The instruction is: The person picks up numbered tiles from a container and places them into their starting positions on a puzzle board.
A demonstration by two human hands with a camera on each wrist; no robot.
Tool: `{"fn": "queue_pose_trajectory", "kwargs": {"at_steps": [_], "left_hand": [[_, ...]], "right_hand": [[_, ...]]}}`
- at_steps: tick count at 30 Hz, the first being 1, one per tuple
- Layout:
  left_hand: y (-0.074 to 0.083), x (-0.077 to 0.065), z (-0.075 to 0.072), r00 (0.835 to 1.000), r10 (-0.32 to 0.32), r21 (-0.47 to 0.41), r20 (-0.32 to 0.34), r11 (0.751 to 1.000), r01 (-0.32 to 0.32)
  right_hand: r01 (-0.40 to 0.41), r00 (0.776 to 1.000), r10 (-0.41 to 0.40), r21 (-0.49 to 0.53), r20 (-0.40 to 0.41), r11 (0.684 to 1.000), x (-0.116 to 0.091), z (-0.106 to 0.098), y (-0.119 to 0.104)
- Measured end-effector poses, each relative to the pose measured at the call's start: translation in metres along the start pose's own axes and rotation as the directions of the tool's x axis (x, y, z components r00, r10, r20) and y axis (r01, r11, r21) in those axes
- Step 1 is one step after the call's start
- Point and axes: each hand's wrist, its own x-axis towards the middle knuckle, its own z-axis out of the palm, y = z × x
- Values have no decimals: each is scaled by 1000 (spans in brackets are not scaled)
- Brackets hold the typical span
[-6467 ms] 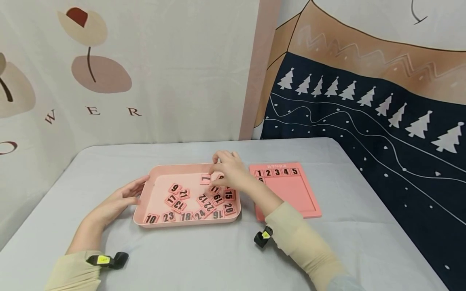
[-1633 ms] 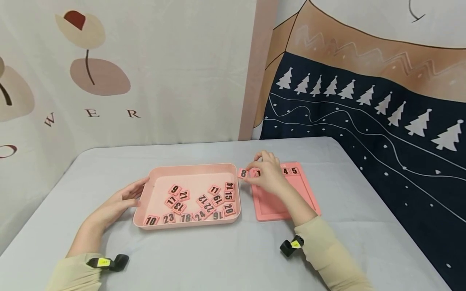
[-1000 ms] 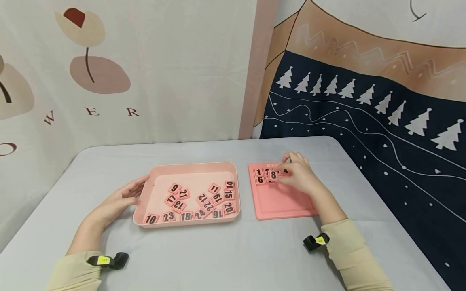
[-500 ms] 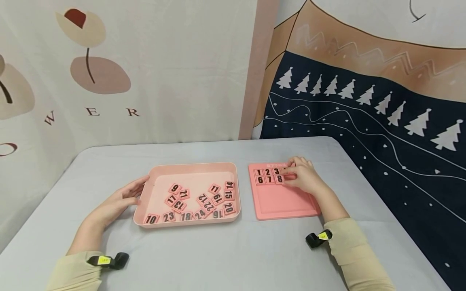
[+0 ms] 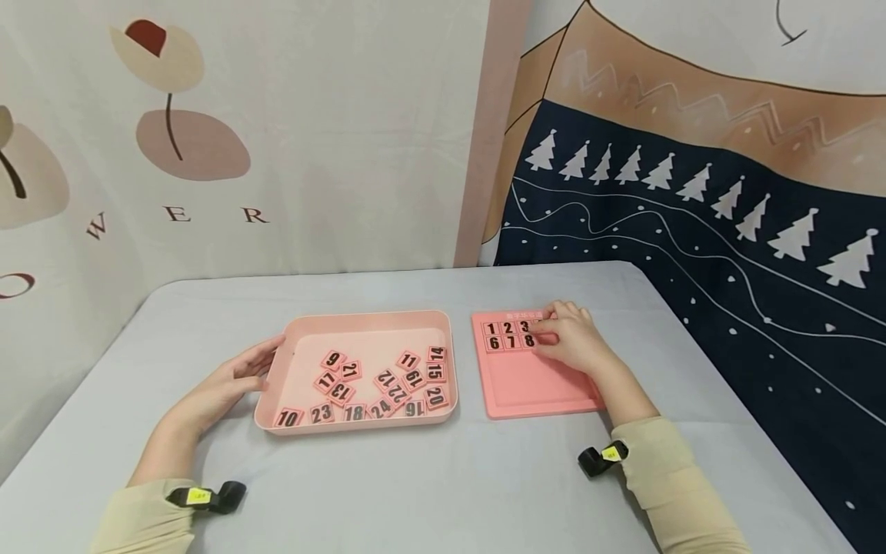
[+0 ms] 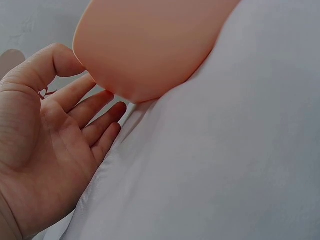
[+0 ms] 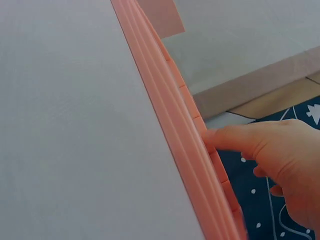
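Note:
My left hand (image 5: 224, 388) rests at the left end of a pale pink tray (image 5: 367, 322), fingers mostly straight. In the left wrist view its thumb and fingertips meet the tray's corner (image 6: 130, 60). Small pink number tiles lie scattered in the tray, such as the 9 tile (image 5: 333, 359) and 10 tile (image 5: 288, 417). My right hand (image 5: 577, 338) is over a pink number board (image 5: 540, 385), its thumb and forefinger at the edges of the 8 tile (image 5: 529, 341). Tiles 6 and 7 (image 5: 511, 342) sit beside it, below the top row. The hand hides tiles 4 and 5.
A pale cloth (image 5: 415, 485) covers the table. Tray and board lie side by side with a narrow gap between. Printed curtains (image 5: 346, 154) hang behind the table's far edge, with a dark tree pattern (image 5: 664, 208) at the right.
My right hand has carried the 8 tile from the tray to the board and set it after the 7. The 7 tile also went from tray to board. My left hand stays put.

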Motion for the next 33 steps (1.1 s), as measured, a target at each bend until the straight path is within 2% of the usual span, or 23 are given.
{"fn": "queue_pose_trajectory", "kwargs": {"at_steps": [4,8,13,19,25,33], "left_hand": [[0,0,0,1000,-8,3,1,1000,8],[-2,1,-1,1000,-3,9,7,1000,2],[-4,1,-1,1000,-3,8,7,1000,3],[-4,0,-3,1000,6,11,9,1000,-6],[-2,0,-2,1000,0,14,6,1000,0],[-3,0,-2,1000,18,6,14,1000,-18]], "right_hand": [[36,998,-35,25,-43,999,4,-5,-13],[75,994,-71,48,-84,996,11,-8,-35],[102,987,-90,94,-130,990,23,-3,-74],[180,973,-156,142,-168,973,45,10,-125],[194,977,-174,184,-121,964,64,25,-167],[175,984,-180,162,15,971,87,55,-208]]}}
